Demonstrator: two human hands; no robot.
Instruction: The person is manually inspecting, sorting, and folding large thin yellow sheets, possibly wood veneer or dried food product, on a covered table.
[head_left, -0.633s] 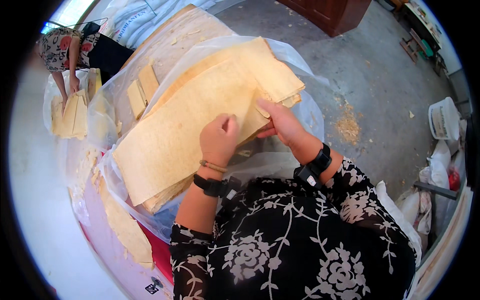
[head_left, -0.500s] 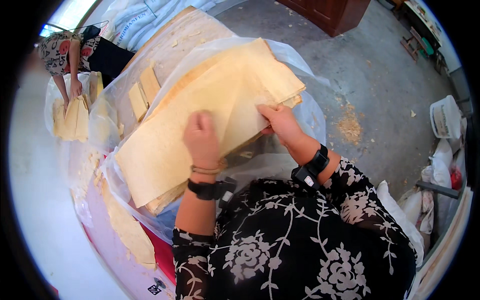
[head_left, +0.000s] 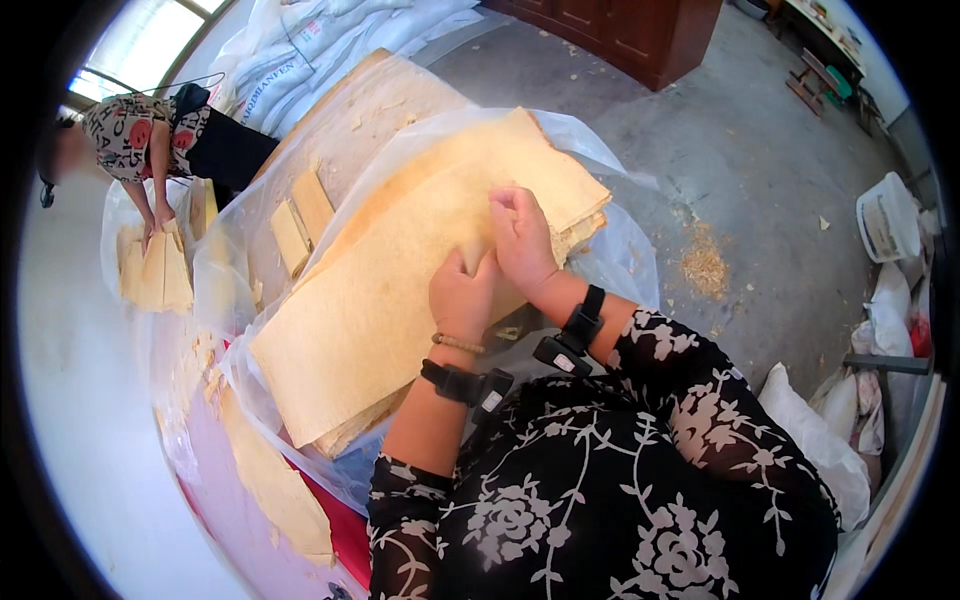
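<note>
A thick stack of large, thin pale-yellow sheets (head_left: 370,300), like dried bean-curd skin, lies in front of me on clear plastic. Over its middle, close to the near edge, is my left hand (head_left: 463,300), its fingers curled and its thumb raised near the forefinger. Just right of it and a little farther off, my right hand (head_left: 522,245) has its fingers drawn together above the top sheet. Whatever either hand pinches is too small or hidden to make out. At the stack's right end, ragged layered edges show.
Clear plastic (head_left: 620,250) spreads around the stack. Narrow pieces (head_left: 302,222) lie behind it, and a long broken sheet (head_left: 270,470) at the left. A co-worker (head_left: 150,150) handles sheets at the far left. White sacks (head_left: 300,60), a brown cabinet (head_left: 640,40) and a white bucket (head_left: 888,218) stand around.
My right hand has left the stack's right edge and moved left and farther off. My left hand has moved right, close beside it. The view has shifted slightly.
</note>
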